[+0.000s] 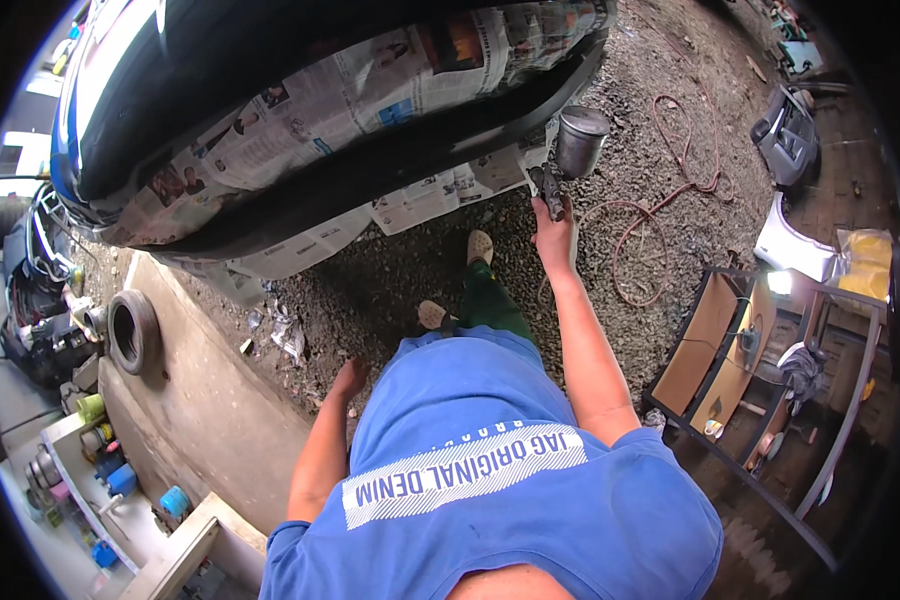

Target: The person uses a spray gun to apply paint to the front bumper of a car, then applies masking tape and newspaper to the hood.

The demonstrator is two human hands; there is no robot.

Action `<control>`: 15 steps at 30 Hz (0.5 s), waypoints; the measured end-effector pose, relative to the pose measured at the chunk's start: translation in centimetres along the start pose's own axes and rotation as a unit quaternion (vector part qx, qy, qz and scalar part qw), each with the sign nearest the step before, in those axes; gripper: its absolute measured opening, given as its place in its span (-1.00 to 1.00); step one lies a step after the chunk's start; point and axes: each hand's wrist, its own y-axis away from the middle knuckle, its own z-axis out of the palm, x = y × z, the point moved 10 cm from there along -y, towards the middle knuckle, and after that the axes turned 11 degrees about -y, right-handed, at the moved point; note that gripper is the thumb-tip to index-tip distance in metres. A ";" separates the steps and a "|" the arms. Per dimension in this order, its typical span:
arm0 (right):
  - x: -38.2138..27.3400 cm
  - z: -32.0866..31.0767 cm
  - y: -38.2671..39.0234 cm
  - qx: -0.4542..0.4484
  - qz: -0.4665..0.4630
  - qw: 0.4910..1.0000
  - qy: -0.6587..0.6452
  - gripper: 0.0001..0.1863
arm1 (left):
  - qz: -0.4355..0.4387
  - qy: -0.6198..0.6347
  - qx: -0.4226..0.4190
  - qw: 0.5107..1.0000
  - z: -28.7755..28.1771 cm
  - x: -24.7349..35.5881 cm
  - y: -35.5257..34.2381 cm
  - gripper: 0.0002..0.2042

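Beside the newspaper-masked dark car sill [370, 165], the right hand [555, 228] grips a metal-cupped spray gun [568, 150] aimed there; the left hand [348, 378] hangs open, empty.

Bright daylight, glare at right, dark vignetted fisheye rim, edges bent

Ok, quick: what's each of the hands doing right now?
Left hand: open, holding nothing, resting low by the gravel.
Right hand: closed on the spray gun.

Yellow packets [867, 262] in clear wrap: lying just right of the wooden rack [730, 345]. Small paint cans [120, 478], blue, green and pink, far left of the rack.
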 end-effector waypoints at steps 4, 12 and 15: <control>0.7 0.7 0.1 0.010 -0.082 0.996 0.032 -0.52 | -0.025 0.027 0.007 0.999 0.0 -1.1 0.1 -0.54; 3.3 3.3 2.7 -0.043 -0.058 0.991 0.115 -0.47 | -0.013 0.042 0.021 0.999 -0.6 -2.0 0.4 -0.55; 2.3 4.2 3.9 -0.053 -0.077 0.991 0.100 -0.49 | -0.005 0.033 0.018 0.999 -0.2 -2.6 0.0 -0.56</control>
